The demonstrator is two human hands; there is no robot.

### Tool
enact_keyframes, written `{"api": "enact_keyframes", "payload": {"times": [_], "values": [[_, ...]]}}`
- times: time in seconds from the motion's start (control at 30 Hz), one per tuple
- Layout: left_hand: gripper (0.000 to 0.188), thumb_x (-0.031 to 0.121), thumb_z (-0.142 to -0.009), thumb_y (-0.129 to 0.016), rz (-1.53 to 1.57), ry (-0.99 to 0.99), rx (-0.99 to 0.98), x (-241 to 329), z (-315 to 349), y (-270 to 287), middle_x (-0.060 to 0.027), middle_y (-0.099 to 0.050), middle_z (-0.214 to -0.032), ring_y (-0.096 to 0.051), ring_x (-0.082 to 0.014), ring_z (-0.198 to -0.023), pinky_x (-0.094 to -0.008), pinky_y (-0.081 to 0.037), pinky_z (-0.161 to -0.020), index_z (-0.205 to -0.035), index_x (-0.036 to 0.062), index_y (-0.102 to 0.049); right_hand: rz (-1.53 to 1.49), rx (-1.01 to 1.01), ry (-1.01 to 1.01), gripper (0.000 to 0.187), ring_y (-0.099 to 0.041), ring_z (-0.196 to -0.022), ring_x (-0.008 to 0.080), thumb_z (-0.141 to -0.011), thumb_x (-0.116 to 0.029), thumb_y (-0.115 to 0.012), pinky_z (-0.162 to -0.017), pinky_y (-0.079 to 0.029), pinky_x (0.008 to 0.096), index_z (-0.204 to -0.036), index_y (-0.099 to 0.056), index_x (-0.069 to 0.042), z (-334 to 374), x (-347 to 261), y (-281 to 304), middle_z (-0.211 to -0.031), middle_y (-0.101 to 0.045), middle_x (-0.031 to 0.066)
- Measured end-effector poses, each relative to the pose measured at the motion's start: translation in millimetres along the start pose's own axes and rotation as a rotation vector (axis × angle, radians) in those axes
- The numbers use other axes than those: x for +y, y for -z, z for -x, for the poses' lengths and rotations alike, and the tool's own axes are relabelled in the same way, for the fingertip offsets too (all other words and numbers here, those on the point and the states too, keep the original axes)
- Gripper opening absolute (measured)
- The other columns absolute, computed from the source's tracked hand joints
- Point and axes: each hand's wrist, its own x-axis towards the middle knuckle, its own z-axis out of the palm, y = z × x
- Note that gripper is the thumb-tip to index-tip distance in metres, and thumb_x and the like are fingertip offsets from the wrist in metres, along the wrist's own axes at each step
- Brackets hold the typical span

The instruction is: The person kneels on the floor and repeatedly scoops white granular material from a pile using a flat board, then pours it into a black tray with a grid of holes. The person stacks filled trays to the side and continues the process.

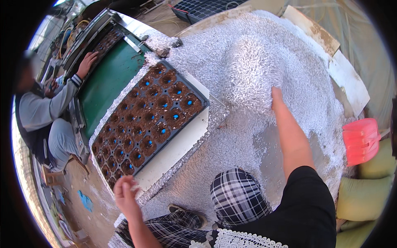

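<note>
The right hand (277, 98) was stretched forward, the bare forearm reaching up from the lower right, its wrist set against the near right side of a bulging mass of white granules (253, 70). That mass hid the fingers, so I couldn't tell whether its grip was closed on anything. The left hand (126, 192) was raised at the near corner of the black seedling tray (147, 155), fingers curled in toward the palm; whether its grip pinched something, or touched the rim, I couldn't tell.

The tray lay slantwise left of centre on a white board (178, 151), its soil-filled cells dimpled, many with a blue pellet (190, 102). The left hand covered its near corner. A plaid-covered knee (235, 196) stood between the forearms. Beyond the tray ran a green belt (107, 82), where a co-worker's hand (87, 64) was at another filled tray (108, 40). A pink scoop (360, 141) and yellow-green sacks (364, 200) lay to the right, more black trays (202, 9) at the far side.
</note>
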Motion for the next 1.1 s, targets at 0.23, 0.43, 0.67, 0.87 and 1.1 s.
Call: {"api": "enact_keyframes", "payload": {"times": [0.23,0.43,0.67,0.87,1.1], "values": [[0.035,0.016,-0.087,-0.041,-0.625,-0.139,0.310,-108,-81,114,-0.0169,-0.053,-0.112,-0.050,-0.0261,-0.105,-0.0306,-0.036,-0.089,-0.115,-0.0028,-0.048,0.573,-0.130,0.529,0.044,-0.058,-0.074,0.0334,-0.067,-0.025,-0.055,-0.067,-0.043,0.0413,-0.089,-0.056,0.012,8,-195,-16,-0.083,-0.058,0.0262],[0.035,0.015,-0.087,-0.041,-0.142,0.120,0.338,-122,-89,96,-0.0150,-0.055,-0.109,-0.052,-0.0196,-0.097,-0.0283,-0.039,-0.084,-0.115,-0.0047,-0.048,1.051,-0.227,0.973,0.046,-0.057,-0.088,0.0343,-0.062,-0.029,-0.062,-0.077,-0.044,0.0375,-0.091,-0.059,0.006,171,-265,-105,-0.094,-0.058,0.0244],[0.036,0.012,-0.088,-0.043,-0.012,0.137,0.252,-114,-65,95,-0.0116,-0.055,-0.107,-0.052,-0.0148,-0.094,-0.0267,-0.042,-0.080,-0.121,-0.0018,-0.044,0.960,-0.463,1.361,0.053,-0.057,-0.089,0.0297,-0.061,-0.040,-0.066,-0.077,-0.044,0.0362,-0.094,-0.058,0.002,324,-289,-159,-0.094,-0.059,0.0194],[0.039,0.013,-0.089,-0.040,0.325,0.311,0.173,-68,-31,94,-0.0073,-0.053,-0.101,-0.052,-0.0124,-0.082,-0.0278,-0.047,-0.066,-0.127,0.0077,-0.036,0.975,-0.469,1.284,0.036,-0.058,-0.086,0.0292,-0.066,-0.026,-0.062,-0.075,-0.045,0.0361,-0.092,-0.057,-0.002,313,-314,-133,-0.089,-0.061,0.0162],[0.040,0.008,-0.087,-0.042,0.377,0.298,0.033,-67,-26,91,-0.0098,-0.050,-0.099,-0.053,-0.0140,-0.080,-0.0254,-0.050,-0.065,-0.126,0.0010,-0.033,1.443,-0.371,1.279,0.019,-0.059,-0.081,0.0303,-0.072,-0.009,-0.056,-0.069,-0.047,0.0396,-0.091,-0.059,-0.008,334,-239,-147,-0.086,-0.061,0.0143]]}}
